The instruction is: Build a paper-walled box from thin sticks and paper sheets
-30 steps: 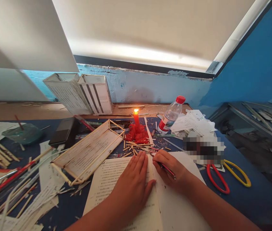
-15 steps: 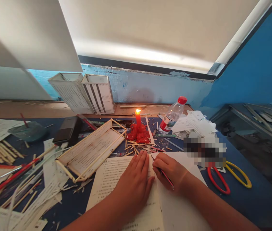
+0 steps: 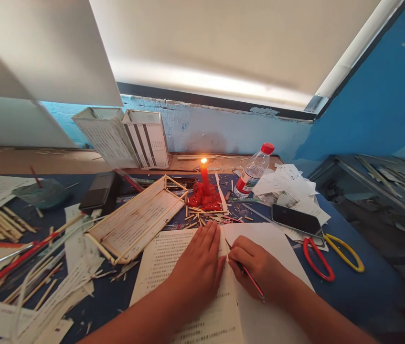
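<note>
An open book [image 3: 163, 253] lies on the desk, with a printed left page and a blank white right page. My left hand [image 3: 202, 263] rests flat on the printed page, fingers stretched out together beside the fold. In my right hand [image 3: 256, 263] is a slim red-and-black pencil [image 3: 254, 283], its tip pointing at the blank page close to the fold. The fingers are closed around it. Beyond the book, a lit red candle [image 3: 204, 176] stands in a mound of melted red wax [image 3: 206, 198]. Small cut sticks [image 3: 198, 217] lie between wax and book.
Left of the book sits a paper-and-stick box frame [image 3: 138, 220], with a black power bank [image 3: 100, 191] behind. Rightward are a water bottle [image 3: 254, 172], a phone [image 3: 297, 220], red-and-yellow-handled scissors [image 3: 319, 260] and paper scraps [image 3: 288, 184]. Two paper boxes [image 3: 147, 138] stand at the back.
My right hand has moved slightly down the page towards me with the pencil. My left hand stays flat on the book. The view has shifted a little.
</note>
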Action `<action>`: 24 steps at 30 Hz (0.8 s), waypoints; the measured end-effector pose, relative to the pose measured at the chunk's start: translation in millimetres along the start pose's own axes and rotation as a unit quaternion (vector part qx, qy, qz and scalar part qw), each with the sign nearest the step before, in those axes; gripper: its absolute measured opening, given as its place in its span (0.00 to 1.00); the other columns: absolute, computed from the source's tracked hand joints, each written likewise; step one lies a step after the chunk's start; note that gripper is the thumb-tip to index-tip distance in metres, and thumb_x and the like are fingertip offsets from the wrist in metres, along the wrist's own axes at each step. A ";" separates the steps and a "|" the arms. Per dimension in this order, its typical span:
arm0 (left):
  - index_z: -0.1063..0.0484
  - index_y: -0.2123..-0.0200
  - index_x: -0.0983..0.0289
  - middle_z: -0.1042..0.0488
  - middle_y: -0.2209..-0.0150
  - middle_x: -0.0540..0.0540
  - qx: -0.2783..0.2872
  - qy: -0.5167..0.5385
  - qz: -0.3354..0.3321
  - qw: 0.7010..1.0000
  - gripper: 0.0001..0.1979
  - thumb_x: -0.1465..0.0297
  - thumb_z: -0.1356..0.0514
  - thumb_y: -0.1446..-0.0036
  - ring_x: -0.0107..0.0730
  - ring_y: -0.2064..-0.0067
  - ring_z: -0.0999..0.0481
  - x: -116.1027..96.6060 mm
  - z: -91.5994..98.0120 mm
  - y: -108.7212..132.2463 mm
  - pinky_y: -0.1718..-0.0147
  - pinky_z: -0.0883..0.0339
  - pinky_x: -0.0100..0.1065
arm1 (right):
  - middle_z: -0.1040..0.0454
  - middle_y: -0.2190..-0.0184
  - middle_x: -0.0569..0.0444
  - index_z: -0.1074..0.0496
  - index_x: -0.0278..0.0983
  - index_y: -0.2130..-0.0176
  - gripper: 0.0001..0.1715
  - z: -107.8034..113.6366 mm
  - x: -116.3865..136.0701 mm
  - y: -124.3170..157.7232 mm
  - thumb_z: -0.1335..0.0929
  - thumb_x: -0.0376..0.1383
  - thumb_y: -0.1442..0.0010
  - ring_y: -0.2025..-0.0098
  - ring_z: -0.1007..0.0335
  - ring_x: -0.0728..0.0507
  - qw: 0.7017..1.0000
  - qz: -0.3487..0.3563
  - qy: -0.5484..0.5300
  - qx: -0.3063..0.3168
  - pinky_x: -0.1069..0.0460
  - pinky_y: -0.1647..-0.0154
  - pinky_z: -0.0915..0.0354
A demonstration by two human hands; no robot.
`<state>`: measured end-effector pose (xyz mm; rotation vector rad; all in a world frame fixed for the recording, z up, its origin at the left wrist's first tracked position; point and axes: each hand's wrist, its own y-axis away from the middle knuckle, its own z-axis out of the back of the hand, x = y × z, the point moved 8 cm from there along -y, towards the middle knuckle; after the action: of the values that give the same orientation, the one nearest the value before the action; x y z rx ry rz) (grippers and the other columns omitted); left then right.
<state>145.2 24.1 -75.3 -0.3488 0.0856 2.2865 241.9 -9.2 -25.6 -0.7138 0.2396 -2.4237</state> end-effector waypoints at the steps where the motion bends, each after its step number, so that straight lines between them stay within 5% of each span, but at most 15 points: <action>1: 0.49 0.29 0.79 0.53 0.26 0.76 0.002 0.000 0.000 1.000 0.31 0.65 0.56 0.27 0.57 0.26 0.54 -0.2 -0.4 0.0 0.31 0.48 0.58 | 0.33 0.67 0.49 0.34 0.38 0.64 0.11 0.5 1.3 1.1 0.39 0.30 0.29 0.67 0.34 0.43 1.000 -0.004 0.001 -0.001 0.50 0.67 0.33; 24: 0.51 0.28 0.80 0.54 0.26 0.75 0.034 -0.008 0.013 0.999 0.33 0.63 0.58 0.27 0.56 0.26 0.56 -1.5 -0.2 -1.3 0.30 0.52 0.56 | 0.33 0.67 0.49 0.34 0.36 0.64 0.11 -1.9 26.4 29.6 0.40 0.25 0.32 0.68 0.36 0.45 1.000 -0.025 -0.007 0.002 0.52 0.67 0.35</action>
<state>147.1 23.9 -75.0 -0.2956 0.1605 2.3052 237.6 -48.7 -25.3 -0.7439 0.2118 -2.4653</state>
